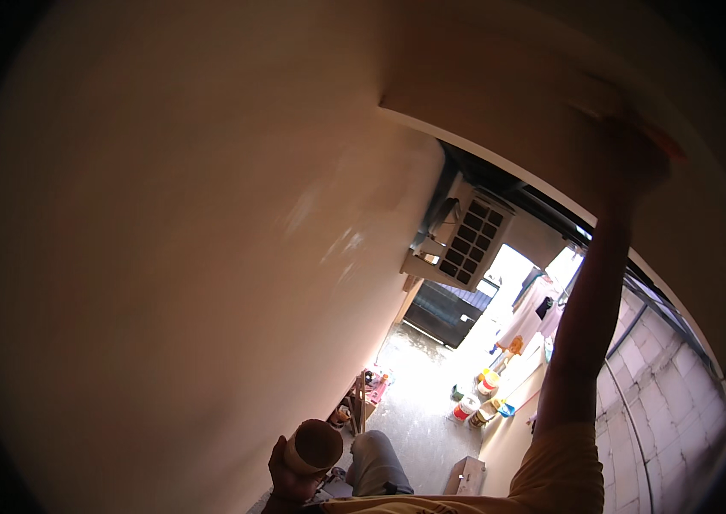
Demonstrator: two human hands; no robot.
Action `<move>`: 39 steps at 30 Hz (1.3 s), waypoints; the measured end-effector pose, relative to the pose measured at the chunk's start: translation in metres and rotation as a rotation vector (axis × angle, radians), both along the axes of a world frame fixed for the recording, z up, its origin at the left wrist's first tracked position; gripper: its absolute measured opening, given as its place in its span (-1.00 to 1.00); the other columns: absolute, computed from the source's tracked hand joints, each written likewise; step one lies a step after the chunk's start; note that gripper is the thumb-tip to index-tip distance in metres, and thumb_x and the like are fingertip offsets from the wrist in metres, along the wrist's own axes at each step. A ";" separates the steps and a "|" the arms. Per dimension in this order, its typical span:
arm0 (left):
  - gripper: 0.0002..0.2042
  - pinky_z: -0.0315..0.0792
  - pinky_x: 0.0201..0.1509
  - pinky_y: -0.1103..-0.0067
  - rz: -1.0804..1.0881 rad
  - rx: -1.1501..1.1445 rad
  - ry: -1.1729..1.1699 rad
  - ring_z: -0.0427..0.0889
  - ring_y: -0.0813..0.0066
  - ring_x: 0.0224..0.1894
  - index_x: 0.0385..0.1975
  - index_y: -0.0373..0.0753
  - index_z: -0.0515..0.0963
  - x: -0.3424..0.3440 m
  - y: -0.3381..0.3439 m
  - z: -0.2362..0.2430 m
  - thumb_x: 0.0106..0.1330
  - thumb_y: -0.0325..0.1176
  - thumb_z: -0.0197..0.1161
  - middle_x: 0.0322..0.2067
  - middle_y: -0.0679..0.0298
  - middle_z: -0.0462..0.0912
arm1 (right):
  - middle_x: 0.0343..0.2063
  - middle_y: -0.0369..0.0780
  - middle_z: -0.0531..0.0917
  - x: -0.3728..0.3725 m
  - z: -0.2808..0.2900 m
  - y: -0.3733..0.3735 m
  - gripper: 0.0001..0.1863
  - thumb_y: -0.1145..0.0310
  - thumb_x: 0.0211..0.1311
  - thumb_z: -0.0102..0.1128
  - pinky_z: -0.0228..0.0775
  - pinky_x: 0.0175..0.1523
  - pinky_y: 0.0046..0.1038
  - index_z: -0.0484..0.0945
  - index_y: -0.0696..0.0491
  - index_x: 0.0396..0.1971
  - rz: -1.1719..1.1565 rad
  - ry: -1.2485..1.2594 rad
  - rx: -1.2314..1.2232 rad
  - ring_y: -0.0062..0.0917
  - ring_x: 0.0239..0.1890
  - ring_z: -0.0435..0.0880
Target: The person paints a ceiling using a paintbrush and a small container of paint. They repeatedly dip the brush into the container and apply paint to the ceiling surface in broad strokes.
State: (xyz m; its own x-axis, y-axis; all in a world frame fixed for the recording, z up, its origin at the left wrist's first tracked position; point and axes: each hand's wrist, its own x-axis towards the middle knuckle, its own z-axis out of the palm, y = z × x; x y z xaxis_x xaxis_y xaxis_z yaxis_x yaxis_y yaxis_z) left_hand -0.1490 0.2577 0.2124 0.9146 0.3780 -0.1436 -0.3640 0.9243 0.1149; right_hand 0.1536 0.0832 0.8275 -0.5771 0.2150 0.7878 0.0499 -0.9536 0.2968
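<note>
A: Where's the cup (315,446)?
B: Lower centre of the frame, mouth toward the camera, in the left hand (287,481), its grip curled around the side.
A: How would it handle?
B: Probably light and stiff. I'd hold it low around the wall, and level, since I can't make out any contents.
A: And the right hand (634,163)?
B: Upper right, beside something orange-red (669,144); too dark to tell its grip.
</note>
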 end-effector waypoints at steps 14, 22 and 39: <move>-0.40 0.46 0.08 0.19 -0.093 -0.232 -0.138 0.55 0.28 0.15 0.19 0.12 0.47 0.002 0.005 0.006 0.25 0.31 0.08 0.10 0.34 0.58 | -0.30 -0.29 0.73 -0.023 0.004 -0.183 -0.64 0.01 0.40 0.16 0.57 -0.07 -0.35 0.67 -0.03 -0.07 -0.198 -0.278 0.082 -0.47 -0.28 0.73; -0.40 0.46 0.15 0.16 0.012 0.115 0.087 0.52 0.28 0.19 0.24 0.05 0.39 0.003 -0.002 -0.006 0.30 0.25 0.07 0.14 0.31 0.55 | -0.32 -0.29 0.67 -0.061 -0.020 0.079 -0.71 0.02 0.38 0.16 0.55 -0.04 -0.32 0.62 -0.06 -0.26 -0.092 -0.380 -0.209 -0.46 -0.24 0.68; 0.01 0.38 0.32 0.26 0.070 0.145 -0.003 0.53 0.19 0.20 0.40 -0.17 0.04 -0.012 -0.004 0.010 -0.04 -0.30 0.60 0.17 0.05 0.48 | -0.19 -0.20 0.75 -0.005 -0.021 -0.229 -0.69 0.14 0.36 0.18 0.54 0.06 -0.35 0.68 0.03 -0.09 -0.054 -0.113 -0.032 -0.47 -0.15 0.74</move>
State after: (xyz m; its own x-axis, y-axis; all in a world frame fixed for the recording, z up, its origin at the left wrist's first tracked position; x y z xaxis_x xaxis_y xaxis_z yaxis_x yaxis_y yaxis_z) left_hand -0.1606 0.2535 0.2222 0.8856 0.4575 -0.0799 -0.4277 0.8705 0.2435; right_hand 0.1490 -0.1461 0.8063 -0.6487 0.2719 0.7109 -0.0365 -0.9441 0.3277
